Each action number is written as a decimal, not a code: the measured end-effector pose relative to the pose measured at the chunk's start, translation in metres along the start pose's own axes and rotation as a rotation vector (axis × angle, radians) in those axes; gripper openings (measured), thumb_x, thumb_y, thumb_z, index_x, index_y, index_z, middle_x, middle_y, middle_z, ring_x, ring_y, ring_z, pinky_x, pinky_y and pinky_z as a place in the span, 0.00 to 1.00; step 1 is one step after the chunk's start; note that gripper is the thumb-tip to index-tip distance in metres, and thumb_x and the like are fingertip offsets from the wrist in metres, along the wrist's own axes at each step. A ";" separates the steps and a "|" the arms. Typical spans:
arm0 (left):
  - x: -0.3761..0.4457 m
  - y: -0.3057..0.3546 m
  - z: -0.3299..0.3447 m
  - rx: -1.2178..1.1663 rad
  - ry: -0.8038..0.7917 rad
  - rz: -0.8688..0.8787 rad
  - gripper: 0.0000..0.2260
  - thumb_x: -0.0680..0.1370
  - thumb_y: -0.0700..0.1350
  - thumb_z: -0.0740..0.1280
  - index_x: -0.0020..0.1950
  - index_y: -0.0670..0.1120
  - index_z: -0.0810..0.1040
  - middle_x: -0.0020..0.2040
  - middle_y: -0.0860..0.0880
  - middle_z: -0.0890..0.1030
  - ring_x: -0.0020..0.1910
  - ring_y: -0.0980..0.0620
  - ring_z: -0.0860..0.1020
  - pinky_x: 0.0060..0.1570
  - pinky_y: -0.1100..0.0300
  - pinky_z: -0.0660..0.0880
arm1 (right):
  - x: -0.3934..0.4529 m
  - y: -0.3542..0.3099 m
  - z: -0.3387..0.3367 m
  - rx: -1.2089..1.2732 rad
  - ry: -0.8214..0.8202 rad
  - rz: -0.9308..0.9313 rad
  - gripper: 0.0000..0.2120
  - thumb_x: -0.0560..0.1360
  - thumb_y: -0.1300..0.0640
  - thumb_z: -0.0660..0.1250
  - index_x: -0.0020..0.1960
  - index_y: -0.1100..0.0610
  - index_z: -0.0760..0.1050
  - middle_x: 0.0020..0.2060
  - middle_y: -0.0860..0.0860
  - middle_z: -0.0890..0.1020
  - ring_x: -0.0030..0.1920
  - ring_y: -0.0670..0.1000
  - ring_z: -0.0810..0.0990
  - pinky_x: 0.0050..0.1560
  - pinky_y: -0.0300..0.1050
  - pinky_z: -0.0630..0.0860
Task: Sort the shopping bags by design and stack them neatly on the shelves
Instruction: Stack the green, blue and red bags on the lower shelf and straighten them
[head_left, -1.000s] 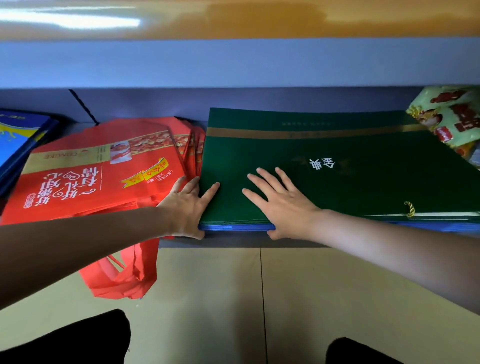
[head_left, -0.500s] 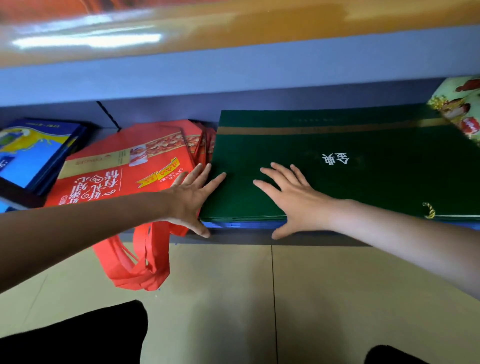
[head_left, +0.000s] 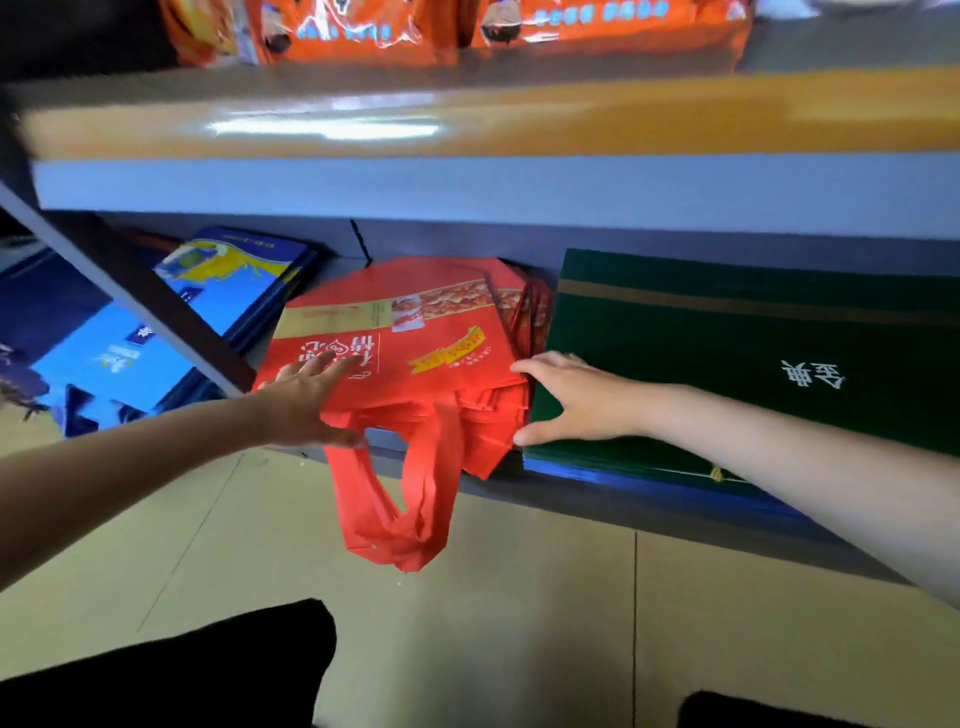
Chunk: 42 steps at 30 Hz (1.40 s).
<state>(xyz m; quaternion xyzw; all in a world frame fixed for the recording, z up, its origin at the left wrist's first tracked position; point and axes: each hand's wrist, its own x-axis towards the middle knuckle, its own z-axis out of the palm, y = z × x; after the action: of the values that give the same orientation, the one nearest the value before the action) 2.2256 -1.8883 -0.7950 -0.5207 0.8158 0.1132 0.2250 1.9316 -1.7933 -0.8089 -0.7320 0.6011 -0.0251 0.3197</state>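
- The left hand (head_left: 306, 402) reaches in from the lower left on an outstretched bare forearm, palm down, fingers straight and spread, resting flat on the near left corner of the stack of flat red non-woven shopping bags with gold and white print (head_left: 415, 353); it clasps nothing.
- The right hand (head_left: 571, 400) comes from the right on a long, straight arm, fingers extended and thumb spread toward the viewer, set against the red stack's right edge where it meets the pile of flat dark green paper bags with a gold band (head_left: 727, 353); it grasps nothing.
- The red stack lies between the two hands on the low grey shelf (head_left: 597, 499), its red fabric handles (head_left: 395, 514) hanging over the front lip toward the floor.
- The green pile lies just right of the red stack, touching it.
- Glossy blue printed bags (head_left: 228, 270) lie flat further left.
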 end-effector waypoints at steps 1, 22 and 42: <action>0.005 -0.007 0.000 -0.006 0.001 -0.030 0.52 0.64 0.67 0.68 0.77 0.52 0.41 0.78 0.42 0.45 0.76 0.38 0.48 0.72 0.40 0.54 | 0.006 -0.004 -0.002 0.012 0.002 0.023 0.42 0.73 0.43 0.68 0.77 0.55 0.50 0.75 0.56 0.55 0.75 0.55 0.54 0.72 0.45 0.54; 0.100 -0.074 0.018 -0.266 -0.071 0.112 0.59 0.61 0.64 0.75 0.75 0.58 0.34 0.75 0.37 0.35 0.74 0.31 0.42 0.70 0.35 0.51 | 0.065 -0.074 -0.005 0.491 0.682 0.639 0.26 0.72 0.70 0.68 0.64 0.50 0.68 0.53 0.56 0.73 0.50 0.51 0.74 0.51 0.45 0.74; 0.089 -0.089 0.008 -0.247 -0.077 0.228 0.57 0.66 0.53 0.77 0.76 0.54 0.33 0.76 0.38 0.47 0.72 0.40 0.61 0.69 0.52 0.62 | 0.090 -0.043 0.008 0.462 0.380 0.618 0.43 0.64 0.60 0.78 0.72 0.54 0.58 0.63 0.49 0.71 0.63 0.52 0.71 0.63 0.44 0.69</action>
<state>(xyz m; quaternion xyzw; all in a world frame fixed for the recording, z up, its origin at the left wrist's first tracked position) 2.2760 -1.9939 -0.8408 -0.4438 0.8402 0.2573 0.1759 1.9972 -1.8671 -0.8247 -0.4090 0.8191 -0.1964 0.3511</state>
